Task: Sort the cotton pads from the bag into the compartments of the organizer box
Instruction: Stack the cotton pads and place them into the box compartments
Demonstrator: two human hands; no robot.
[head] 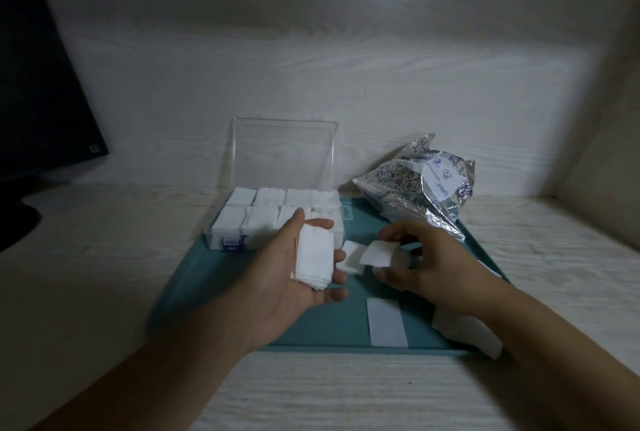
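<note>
Gathering step: your left hand (294, 278) gripped a stack (313, 257), your right hand (429, 267) pinched one pad (377, 254); likely add it next.

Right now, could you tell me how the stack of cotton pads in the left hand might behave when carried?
The stack of cotton pads probably weighs little: it rests in the left hand under a loose hold. Its layers fan at the lower edge, so tilting may shed pads. The single pad pinched by the right hand bends, suggesting floppiness.
</note>
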